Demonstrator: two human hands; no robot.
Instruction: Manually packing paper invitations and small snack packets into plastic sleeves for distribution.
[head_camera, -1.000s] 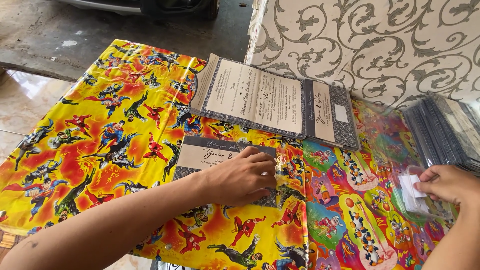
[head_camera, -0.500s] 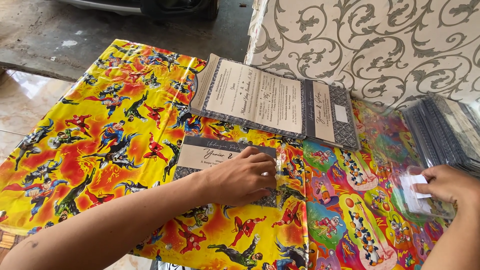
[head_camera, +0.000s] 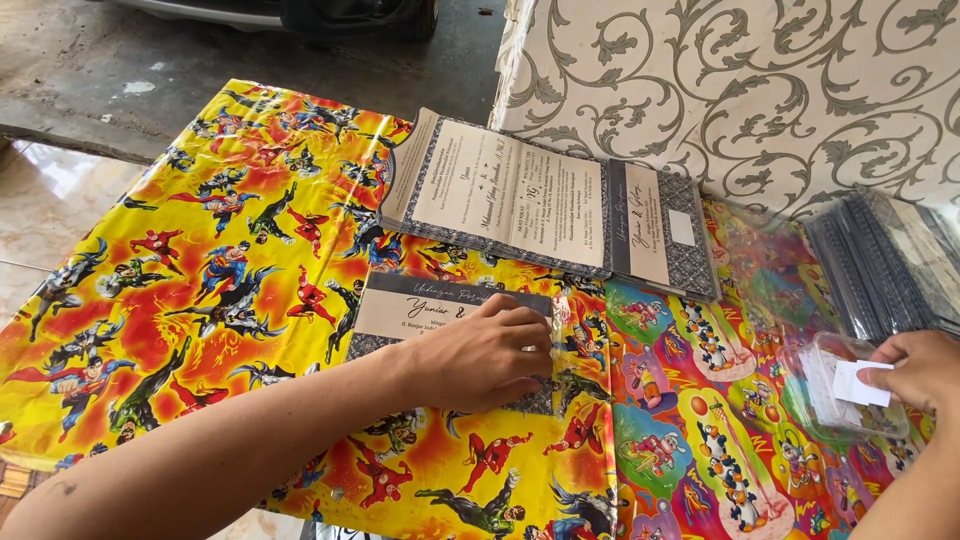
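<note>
Your left hand (head_camera: 485, 352) lies palm-down, fingers curled, pressing a folded card (head_camera: 420, 305) on the worktop (head_camera: 200, 300). Your right hand (head_camera: 915, 370) pinches a small white slip (head_camera: 858, 383) above a clear tray (head_camera: 835, 400).

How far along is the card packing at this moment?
Done: one folded card sits sleeved in clear plastic under the left hand. In hand: the right hand pinches a small white label over a clear tub. Left: the open card stack.
</note>
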